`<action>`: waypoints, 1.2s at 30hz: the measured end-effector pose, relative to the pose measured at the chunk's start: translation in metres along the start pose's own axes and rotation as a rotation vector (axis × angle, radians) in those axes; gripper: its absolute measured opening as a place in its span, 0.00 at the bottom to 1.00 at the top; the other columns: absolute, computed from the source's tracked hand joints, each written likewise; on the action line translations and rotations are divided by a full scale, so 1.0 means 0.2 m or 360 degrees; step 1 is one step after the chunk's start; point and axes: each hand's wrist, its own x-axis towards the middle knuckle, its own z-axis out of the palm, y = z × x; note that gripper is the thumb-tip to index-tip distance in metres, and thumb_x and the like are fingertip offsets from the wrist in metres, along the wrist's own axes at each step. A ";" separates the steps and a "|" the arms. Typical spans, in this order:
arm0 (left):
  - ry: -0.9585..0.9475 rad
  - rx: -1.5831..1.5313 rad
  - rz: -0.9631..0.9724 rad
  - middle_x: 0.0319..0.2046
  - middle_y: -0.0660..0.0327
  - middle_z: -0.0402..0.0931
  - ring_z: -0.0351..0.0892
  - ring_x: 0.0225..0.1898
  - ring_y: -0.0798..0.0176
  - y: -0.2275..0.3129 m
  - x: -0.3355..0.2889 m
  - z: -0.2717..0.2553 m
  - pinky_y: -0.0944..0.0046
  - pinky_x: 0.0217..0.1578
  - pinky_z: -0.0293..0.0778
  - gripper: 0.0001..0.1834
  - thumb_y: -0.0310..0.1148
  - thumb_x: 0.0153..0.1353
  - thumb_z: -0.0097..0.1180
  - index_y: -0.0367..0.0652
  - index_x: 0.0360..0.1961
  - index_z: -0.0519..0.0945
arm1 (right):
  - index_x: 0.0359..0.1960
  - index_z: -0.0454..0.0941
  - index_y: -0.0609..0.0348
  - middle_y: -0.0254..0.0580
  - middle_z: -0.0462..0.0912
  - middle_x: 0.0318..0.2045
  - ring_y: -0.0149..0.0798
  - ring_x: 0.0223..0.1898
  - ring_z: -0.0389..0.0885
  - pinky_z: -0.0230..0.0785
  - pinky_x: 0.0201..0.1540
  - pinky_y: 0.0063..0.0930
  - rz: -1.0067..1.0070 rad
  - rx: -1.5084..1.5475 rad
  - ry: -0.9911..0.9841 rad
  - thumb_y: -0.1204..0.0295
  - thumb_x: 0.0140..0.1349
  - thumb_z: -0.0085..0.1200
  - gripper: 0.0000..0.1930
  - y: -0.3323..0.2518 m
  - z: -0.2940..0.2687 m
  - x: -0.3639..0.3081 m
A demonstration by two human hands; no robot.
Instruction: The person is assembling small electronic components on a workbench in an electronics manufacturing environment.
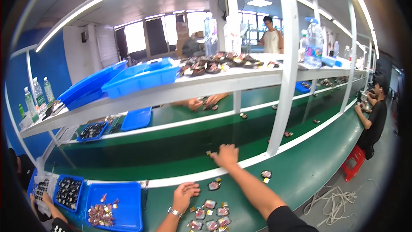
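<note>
My right hand [226,157] reaches forward over the white rail to the dark green belt. Its fingertips pinch a small dark part with a yellow tab [209,153]; most of the part is hidden. My left hand [186,194], a metal-banded watch at its wrist, hovers over the near green bench with fingers loosely extended and nothing visible in them. Just right of it lies a single small part [214,185], dark-edged with a pinkish middle. Several similar parts [210,204] are grouped between my forearms. Another part [266,174] with a pale tab sits right of my right forearm.
Left of me, a blue tray [136,197] holds small reddish pieces, and a blue bin [80,180] holds black parts. A co-worker's hands [45,199] are at far left. White posts [283,68] carry a shelf with blue trays. Another person's hands [206,102] work across the belt.
</note>
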 end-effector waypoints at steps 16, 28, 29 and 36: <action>-0.0067 -0.0247 -0.0264 0.45 0.47 0.78 0.81 0.41 0.56 0.03 0.03 -0.07 0.60 0.42 0.80 0.18 0.34 0.71 0.41 0.29 0.52 0.69 | 0.51 0.73 0.56 0.44 0.79 0.43 0.47 0.49 0.72 0.65 0.55 0.38 -0.1053 0.1319 -0.0411 0.71 0.50 0.63 0.24 -0.13 -0.28 -0.47; -0.0367 -0.0232 -0.0531 0.49 0.51 0.75 0.78 0.50 0.56 0.08 -0.03 -0.04 0.55 0.50 0.79 0.18 0.29 0.69 0.45 0.31 0.57 0.70 | 0.57 0.70 0.53 0.46 0.76 0.45 0.51 0.52 0.71 0.64 0.57 0.40 -0.1301 0.1267 -0.0471 0.75 0.56 0.54 0.24 -0.10 -0.30 -0.62; -0.0347 -0.0303 -0.0500 0.49 0.52 0.75 0.77 0.50 0.56 0.08 -0.03 -0.03 0.53 0.51 0.78 0.18 0.29 0.69 0.45 0.32 0.57 0.69 | 0.54 0.73 0.53 0.45 0.77 0.45 0.49 0.50 0.73 0.66 0.55 0.38 -0.1297 0.1354 -0.0231 0.73 0.58 0.53 0.19 -0.09 -0.25 -0.64; -0.0254 -0.0355 -0.0495 0.52 0.50 0.72 0.76 0.51 0.55 0.08 -0.04 0.00 0.50 0.54 0.76 0.20 0.26 0.69 0.44 0.33 0.60 0.65 | 0.43 0.78 0.54 0.39 0.76 0.42 0.43 0.46 0.76 0.73 0.46 0.35 -0.1015 0.1069 -0.0220 0.67 0.59 0.55 0.11 -0.15 -0.26 -0.72</action>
